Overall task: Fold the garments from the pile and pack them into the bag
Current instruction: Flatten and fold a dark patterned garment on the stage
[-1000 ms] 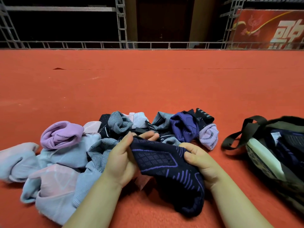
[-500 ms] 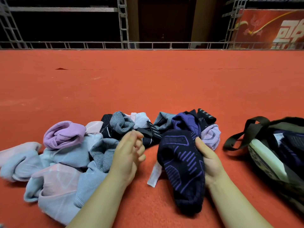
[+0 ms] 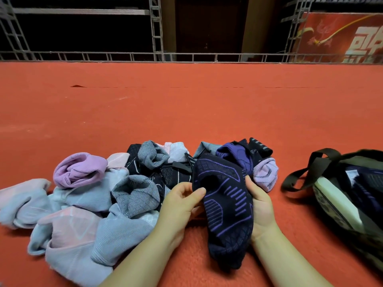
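A dark navy garment with purple line patterns [image 3: 224, 206] hangs folded lengthwise between my hands, its lower end on the red carpet. My right hand [image 3: 260, 206] grips its right edge, fingers hidden behind the cloth. At the garment's upper left edge my left hand [image 3: 182, 201] pinches the cloth between thumb and fingers. The pile [image 3: 103, 193] of crumpled lilac, pale blue, striped grey and dark garments lies left and behind. The dark olive bag [image 3: 348, 199] lies open at the right with dark garments inside.
The bag's black strap [image 3: 298, 172] loops onto the red carpet [image 3: 186, 112] between the pile and the bag. A metal truss rail [image 3: 186, 56] borders the carpet's far edge, with a red banner [image 3: 342, 36] at the back right.
The navy garment went from spread between both hands to folded lengthwise. My left hand let go, then came back to its upper left edge. The white tag is no longer visible.
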`<state>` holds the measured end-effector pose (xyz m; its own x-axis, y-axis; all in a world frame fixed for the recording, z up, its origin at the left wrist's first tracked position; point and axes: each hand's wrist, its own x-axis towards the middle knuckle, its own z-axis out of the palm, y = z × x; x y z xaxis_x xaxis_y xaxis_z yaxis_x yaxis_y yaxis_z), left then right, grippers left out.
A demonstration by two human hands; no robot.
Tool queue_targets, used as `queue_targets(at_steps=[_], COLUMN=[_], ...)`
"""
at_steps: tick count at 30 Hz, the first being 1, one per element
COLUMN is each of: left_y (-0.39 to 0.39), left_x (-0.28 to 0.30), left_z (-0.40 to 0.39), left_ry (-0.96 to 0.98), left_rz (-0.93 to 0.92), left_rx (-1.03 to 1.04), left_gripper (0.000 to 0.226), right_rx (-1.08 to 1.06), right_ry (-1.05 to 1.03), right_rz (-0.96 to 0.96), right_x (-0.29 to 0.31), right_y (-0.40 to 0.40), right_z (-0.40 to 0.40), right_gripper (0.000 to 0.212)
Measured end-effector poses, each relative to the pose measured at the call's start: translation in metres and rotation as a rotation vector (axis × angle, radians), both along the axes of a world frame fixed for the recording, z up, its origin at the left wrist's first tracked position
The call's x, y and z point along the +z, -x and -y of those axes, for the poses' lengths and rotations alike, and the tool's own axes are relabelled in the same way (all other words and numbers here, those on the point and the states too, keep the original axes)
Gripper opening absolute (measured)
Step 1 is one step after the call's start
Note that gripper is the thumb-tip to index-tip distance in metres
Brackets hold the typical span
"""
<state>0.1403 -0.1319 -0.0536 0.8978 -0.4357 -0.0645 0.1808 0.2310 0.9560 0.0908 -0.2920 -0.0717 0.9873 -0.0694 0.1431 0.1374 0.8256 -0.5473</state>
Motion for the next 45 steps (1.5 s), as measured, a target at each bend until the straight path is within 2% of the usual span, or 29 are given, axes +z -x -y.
queue_targets(at_steps=[2,3,6,9,11,14,17,21,23,25,27,29,31,32,34,36,38,39,41,43,45], left_y=[-0.001,-0.003,-0.012,-0.017,-0.021,-0.024,-0.023,-0.025,-0.026,-0.019,-0.008,0.015,0.04,0.052,0.066,0.074,0.082,0.088,0.099,0.108,0.118], left_x=[0.006,0.009,0.013,0.016,0.018,0.021,0.027,0.034,0.033,0.029,0.019,0.009,-0.002,-0.005,-0.006,-0.003,-0.002,-0.003,-0.005,-0.007,-0.003], left_z=[0.0,-0.002,-0.01,-0.013,-0.016,-0.021,-0.028,-0.042,-0.044,-0.046,-0.048,-0.055,-0.06,-0.062,-0.063,-0.064,-0.065,-0.067,-0.07,-0.072,-0.073], left_ry=[0.117,0.184,0.396,0.465,0.476,0.424,0.367,0.273,0.158,0.018,-0.112,-0.201,-0.351,-0.464,-0.604,-0.706,-0.719,-0.717,-0.695,-0.577,-0.388], left_rz=[-0.054,-0.083,-0.135,-0.131,-0.095,0.008,0.121,0.237,0.266,0.301,0.345,0.289,0.196,0.196,0.211,0.231,0.252,0.275,0.328,0.363,0.367], left_rx=[-0.015,-0.013,0.036,0.101,0.16,0.202,0.226,0.342,0.352,0.299,0.273,0.208,0.069,0.008,-0.066,-0.163,-0.243,-0.275,-0.275,-0.229,-0.197], left_gripper=[0.015,0.013,0.007,0.016,0.02,0.021,0.03,0.045,0.031,0.01,0.014,0.015,0.003,0.011,0.023,0.027,0.036,0.046,0.058,0.048,0.029], right_rx=[0.105,0.076,-0.066,-0.076,-0.021,0.17,0.3,0.181,0.071,-0.085,-0.233,-0.34,-0.417,-0.427,-0.38,-0.328,-0.324,-0.345,-0.415,-0.47,-0.537], right_ry=[-0.044,-0.022,0.0,0.139,0.27,0.468,0.624,0.654,0.61,0.546,0.45,0.374,0.327,0.315,0.407,0.624,0.761,0.763,0.609,0.47,0.443], right_rz=[0.002,-0.044,-0.057,-0.139,-0.139,-0.051,-0.065,-0.151,-0.19,-0.23,-0.278,-0.357,-0.47,-0.51,-0.562,-0.558,-0.521,-0.499,-0.482,-0.498,-0.54], right_x=[0.004,0.01,0.012,0.008,0.01,0.014,0.01,0.011,0.014,0.018,0.018,0.013,0.004,0.001,0.002,0.007,0.008,0.007,0.007,0.01,0.01], right_y=[-0.001,0.003,0.0,-0.002,0.002,0.012,0.016,0.024,0.03,0.037,0.045,0.056,0.067,0.075,0.09,0.101,0.109,0.112,0.117,0.119,0.119], right_z=[-0.01,-0.009,-0.006,-0.002,0.0,0.003,0.003,-0.006,-0.012,-0.021,-0.029,-0.037,-0.043,-0.045,-0.05,-0.057,-0.065,-0.069,-0.076,-0.084,-0.091], right_gripper=[0.049,0.049,0.069,0.086,0.075,0.06,0.059,0.067,0.062,0.043,0.032,0.029,0.031,0.034,0.042,0.041,0.031,0.027,0.027,0.028,0.026])
